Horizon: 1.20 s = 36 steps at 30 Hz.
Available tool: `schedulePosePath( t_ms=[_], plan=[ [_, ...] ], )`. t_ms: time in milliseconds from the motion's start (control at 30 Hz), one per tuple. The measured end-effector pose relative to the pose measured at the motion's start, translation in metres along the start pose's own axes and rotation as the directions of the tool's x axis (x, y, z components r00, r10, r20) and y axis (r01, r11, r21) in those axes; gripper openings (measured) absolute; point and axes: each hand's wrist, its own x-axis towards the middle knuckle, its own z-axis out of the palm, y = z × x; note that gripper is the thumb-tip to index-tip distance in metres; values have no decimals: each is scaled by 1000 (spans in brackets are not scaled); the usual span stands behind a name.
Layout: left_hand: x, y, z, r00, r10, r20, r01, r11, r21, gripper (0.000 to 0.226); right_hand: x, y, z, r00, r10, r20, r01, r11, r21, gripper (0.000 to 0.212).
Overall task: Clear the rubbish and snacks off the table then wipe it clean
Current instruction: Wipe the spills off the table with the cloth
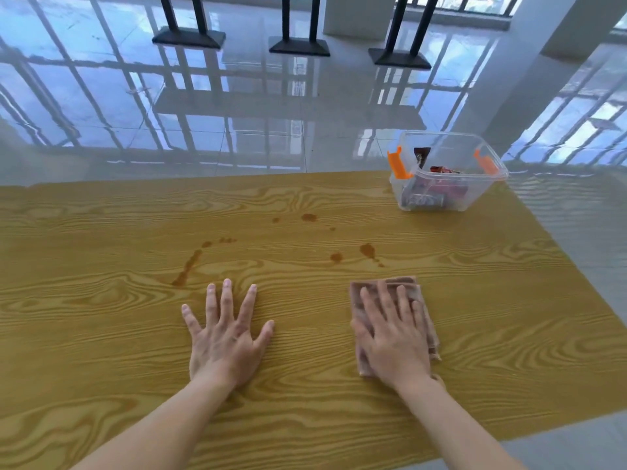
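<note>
Lying flat under the right hand (393,340), the cloth (359,293).

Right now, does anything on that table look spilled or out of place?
Yes: brown spills stain the wooden table, a streak and scattered drops, not yet wiped. The right hand presses a cloth flat just short of them.

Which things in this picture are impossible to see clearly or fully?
Head view only:
- Snack packets in the clear plastic box: blurred behind its wall, labels unreadable.
- Cloth: its middle is covered by the right hand.
- Table: left end cut off by the frame edge; surface under the left hand hidden.
</note>
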Motion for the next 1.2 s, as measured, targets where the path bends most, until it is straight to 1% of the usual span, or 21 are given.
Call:
schedulePosePath(
  t_ms=[67, 100, 167, 200, 267, 333, 367, 400, 467, 533, 600, 667, 733, 767, 833, 867, 933, 1000, 1067, 1100, 1200],
  plan=[
    [0, 0, 0, 1000, -5, -2, 5, 1000, 5, 77, -33, -3, 8, 973, -230, -19, 230, 973, -32, 67],
    [0, 0, 0, 1000, -8, -7, 8, 1000, 6, 77, -40, 6, 9, 955, -295, -15, 294, 955, -38, 66],
    [1, -1, 2, 1000, -8, -10, 8, 1000, 11, 77, -30, 33, 4, 953, -302, -9, 300, 950, -85, 67],
    [2, -1, 4, 1000, -7, -18, 7, 1000, 9, 77, -17, 45, -2, 974, -227, -10, 225, 970, -96, 67],
    [3, -2, 6, 999, -10, -41, 10, 1000, -1, 77, 17, 51, -12, 999, 33, -4, -33, 999, -31, 68],
    [3, -1, 6, 999, -5, -50, 5, 1000, -3, 77, 46, 34, -16, 967, 255, 10, -255, 966, 52, 71],
    [2, -1, 5, 999, -1, -47, 1, 1000, -6, 77, 51, 19, -17, 960, 279, 24, -280, 958, 65, 73],
    [1, -1, 5, 999, 1, -43, -1, 1000, -10, 77, 46, 3, -14, 970, 239, 36, -241, 969, 51, 73],
    [1, -1, 3, 999, -7, -45, 6, 1000, -11, 78, 16, -20, -3, 1000, 14, 6, -14, 1000, 21, 72],
    [1, -1, 2, 999, -9, -40, 9, 1000, -5, 77, -26, -17, 10, 971, -236, -33, 236, 972, -4, 69],
    [0, -1, 4, 999, -7, -50, 6, 1000, -13, 77, -37, 14, 10, 946, -322, -25, 321, 946, -44, 66],
    [1, -1, 5, 998, -6, -65, 5, 1000, -19, 77, -10, 50, 2, 977, -209, -48, 202, 972, -118, 67],
    [2, -1, 6, 997, -2, -76, 0, 1000, -20, 77, 37, 65, -13, 998, 58, -28, -60, 997, -48, 68],
    [2, -1, 6, 997, -3, -80, 1, 1000, -23, 77, 57, 62, -18, 983, 183, -5, -182, 983, 10, 70],
    [1, -1, 6, 997, -2, -80, -1, 999, -33, 77, 76, 41, -20, 961, 275, 31, -277, 958, 71, 72],
    [1, -1, 5, 997, -1, -75, -1, 1000, -32, 77, 71, 27, -16, 973, 227, 31, -229, 972, 62, 70],
    [0, -1, 5, 997, -3, -72, 1, 1000, -22, 77, 35, 6, -1, 1000, -15, -24, 16, 1000, 13, 67],
    [1, -1, 4, 997, -7, -74, 5, 1000, -23, 77, -7, 5, 9, 968, -246, -57, 244, 969, -33, 66],
    [1, -1, 5, 997, -5, -71, 4, 1000, -24, 77, -3, 29, 6, 949, -315, -18, 313, 948, -62, 65],
    [1, -1, 5, 997, -3, -71, 2, 1000, -23, 77, 12, 41, 1, 964, -266, -21, 264, 962, -77, 64],
    [1, 0, 6, 996, -8, -87, 5, 1000, -26, 77, 80, 54, -20, 994, 109, -2, -109, 993, 40, 64]
  ],
)
